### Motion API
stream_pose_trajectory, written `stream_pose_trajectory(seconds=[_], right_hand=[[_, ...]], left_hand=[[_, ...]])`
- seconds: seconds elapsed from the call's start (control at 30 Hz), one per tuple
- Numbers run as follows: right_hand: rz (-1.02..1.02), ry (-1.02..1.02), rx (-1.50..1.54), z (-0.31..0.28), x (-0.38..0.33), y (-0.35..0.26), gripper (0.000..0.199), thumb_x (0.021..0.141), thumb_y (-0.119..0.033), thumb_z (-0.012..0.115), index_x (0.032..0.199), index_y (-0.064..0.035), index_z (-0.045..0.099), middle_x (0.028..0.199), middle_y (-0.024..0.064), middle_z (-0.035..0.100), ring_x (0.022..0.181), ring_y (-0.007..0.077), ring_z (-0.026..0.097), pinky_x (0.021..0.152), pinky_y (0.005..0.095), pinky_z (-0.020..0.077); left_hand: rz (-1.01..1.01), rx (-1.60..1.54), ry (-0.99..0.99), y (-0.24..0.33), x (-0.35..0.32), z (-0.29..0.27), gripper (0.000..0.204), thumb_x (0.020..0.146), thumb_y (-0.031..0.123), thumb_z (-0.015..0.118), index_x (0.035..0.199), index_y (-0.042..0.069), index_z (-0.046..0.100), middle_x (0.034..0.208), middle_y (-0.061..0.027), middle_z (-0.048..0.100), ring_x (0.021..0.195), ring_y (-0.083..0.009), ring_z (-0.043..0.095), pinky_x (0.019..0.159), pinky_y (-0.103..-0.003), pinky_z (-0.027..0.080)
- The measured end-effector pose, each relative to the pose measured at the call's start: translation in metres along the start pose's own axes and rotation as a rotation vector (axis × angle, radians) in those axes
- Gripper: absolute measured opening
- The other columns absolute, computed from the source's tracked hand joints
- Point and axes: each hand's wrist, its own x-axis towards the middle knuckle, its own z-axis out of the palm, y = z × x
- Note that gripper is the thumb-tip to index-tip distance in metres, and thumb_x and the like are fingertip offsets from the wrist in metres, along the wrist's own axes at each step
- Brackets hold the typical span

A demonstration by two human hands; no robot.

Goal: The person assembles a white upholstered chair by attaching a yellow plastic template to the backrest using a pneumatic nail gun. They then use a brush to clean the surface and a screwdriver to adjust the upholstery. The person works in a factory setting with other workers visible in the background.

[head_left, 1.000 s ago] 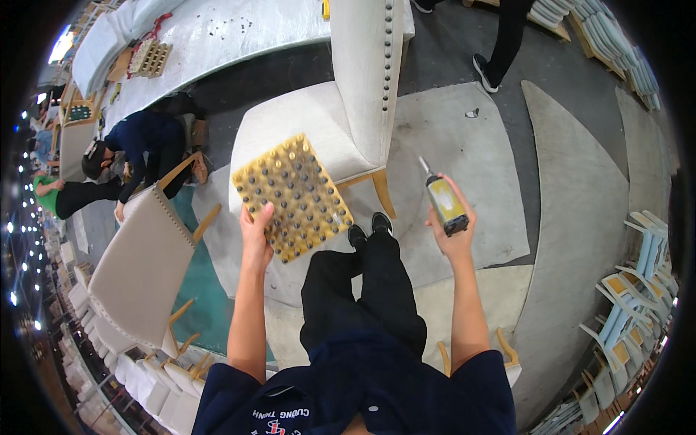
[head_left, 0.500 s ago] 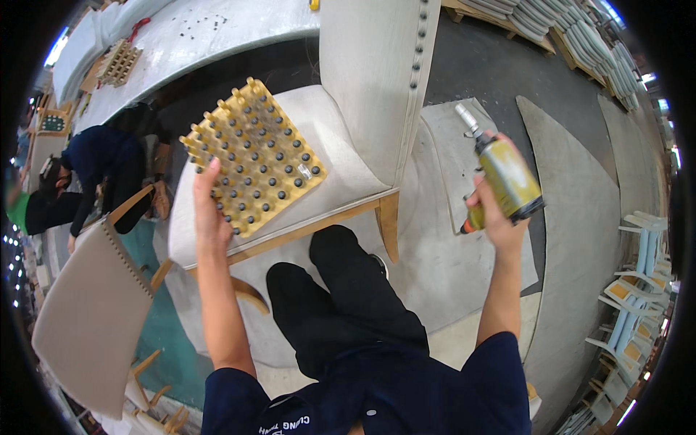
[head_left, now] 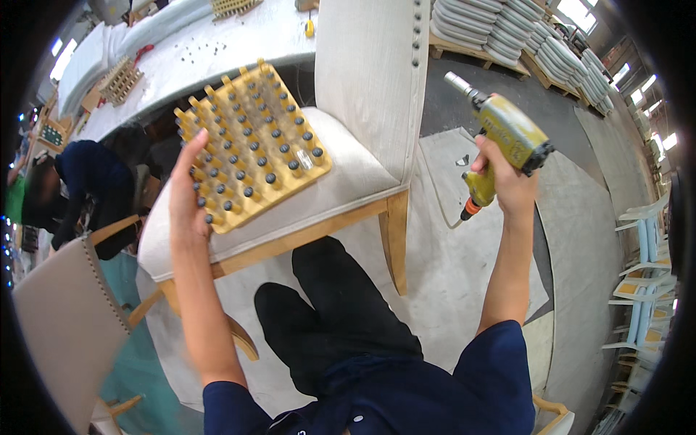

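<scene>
The left hand (head_left: 190, 194) is gripping, fingers curled, a yellow nail tray (head_left: 250, 148) above the upholstered chair (head_left: 341, 181) seat. The right hand (head_left: 500, 177) is clenching a yellow pneumatic nailer (head_left: 504, 134) beside the backrest. Nailhead trim (head_left: 415, 65) is already lining the backrest edge; remaining work cannot be determined.

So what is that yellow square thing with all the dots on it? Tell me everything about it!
The yellow tray is a flat square block, wood or plastic by its look, with rows of small holes. Most holes hold a dark, round-headed stud standing upright; a few near the edges look empty. The tray is tilted, one corner pointing away from the person. The left hand grips its near left edge, thumb on top. It sits over the pale cushioned seat of the chair; whether it rests on the seat is unclear.
</scene>
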Motion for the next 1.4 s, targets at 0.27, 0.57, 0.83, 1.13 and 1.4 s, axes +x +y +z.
stream_pose_trajectory(seconds=[0.27, 0.57, 0.83, 1.13, 1.4], right_hand=[[-0.053, 0.019, 0.031, 0.004, -0.015, -0.009, 0.025, 0.088, -0.003, 0.074, 0.111, 0.0054, 0.066, 0.08, 0.0069, 0.068, 0.058, 0.0119, 0.065, 0.052, 0.0255, 0.0511], [-0.093, -0.236, -0.112, 0.002, 0.019, -0.022, 0.02, 0.087, -0.003, 0.075, 0.102, 0.0055, 0.066, 0.076, 0.0057, 0.068, 0.056, 0.0121, 0.066, 0.05, 0.0262, 0.0524], [-0.154, -0.314, -0.368, -0.003, 0.047, -0.04, 0.02, 0.086, -0.009, 0.077, 0.097, 0.0021, 0.064, 0.072, 0.0061, 0.068, 0.057, 0.0111, 0.066, 0.051, 0.0255, 0.0556], [-0.196, -0.342, -0.464, -0.001, 0.044, -0.051, 0.021, 0.084, -0.011, 0.077, 0.097, -0.0003, 0.065, 0.07, 0.0043, 0.068, 0.056, 0.0113, 0.066, 0.054, 0.0266, 0.0555], [-0.26, -0.343, -0.561, -0.013, 0.053, -0.043, 0.045, 0.083, -0.016, 0.082, 0.117, -0.0019, 0.055, 0.083, 0.0077, 0.071, 0.061, 0.0127, 0.068, 0.062, 0.03, 0.0581]], left_hand=[[0.043, 0.013, -0.028, 0.002, -0.009, 0.002, 0.04, 0.093, 0.025, 0.072, 0.125, 0.002, 0.062, 0.114, -0.0104, 0.071, 0.097, -0.0214, 0.072, 0.084, -0.036, 0.062], [0.037, 0.246, -0.192, 0.003, -0.014, -0.002, 0.04, 0.092, 0.023, 0.07, 0.126, 0.003, 0.061, 0.114, -0.0075, 0.067, 0.096, -0.0162, 0.068, 0.084, -0.032, 0.058], [0.082, 0.398, -0.242, 0.007, -0.02, 0.011, 0.047, 0.093, 0.021, 0.069, 0.133, 0.001, 0.054, 0.117, -0.0095, 0.065, 0.101, -0.0147, 0.067, 0.082, -0.031, 0.06], [0.037, 0.437, -0.228, 0.008, -0.017, 0.015, 0.047, 0.094, 0.021, 0.07, 0.133, 0.001, 0.055, 0.118, -0.0104, 0.065, 0.1, -0.0149, 0.067, 0.082, -0.031, 0.06], [0.029, 0.416, -0.224, 0.008, -0.015, 0.012, 0.046, 0.093, 0.02, 0.07, 0.133, 0.001, 0.056, 0.118, -0.0094, 0.066, 0.1, -0.0147, 0.068, 0.082, -0.031, 0.06]])
